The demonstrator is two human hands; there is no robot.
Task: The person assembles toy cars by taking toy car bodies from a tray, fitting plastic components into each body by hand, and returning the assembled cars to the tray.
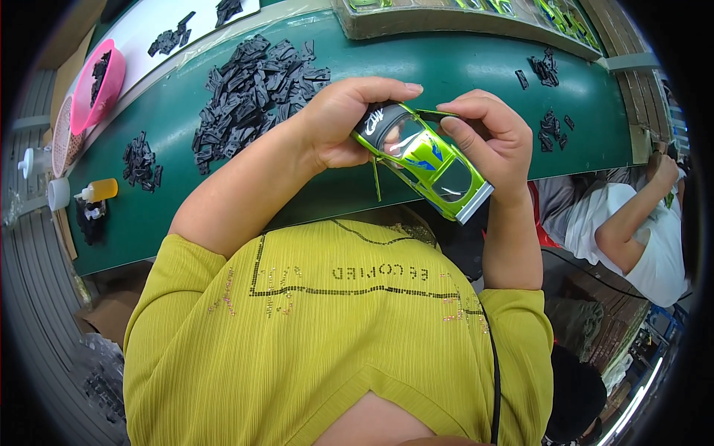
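A bright green toy car body [457, 152] with a black front end, clear windows and blue markings is held tilted above the table edge. My left hand [335, 123] is closed round its black end, the thumb lying along the top. My right hand [497, 137] pinches the swung-out far door [437, 114] between thumb and fingers. On the near side another door [377, 181] also stands out from the body. A fingertip shows through the windshield. The car's underside is hidden.
A big heap of black plastic parts [256, 97] lies left on the green table [416, 67]. Smaller black piles [545, 68] sit at the right. A tray [461, 26] of green bodies stands behind. A pink basket [111, 85] and yellow bottle [103, 189] are left. A co-worker's white sleeve [606, 212] is right.
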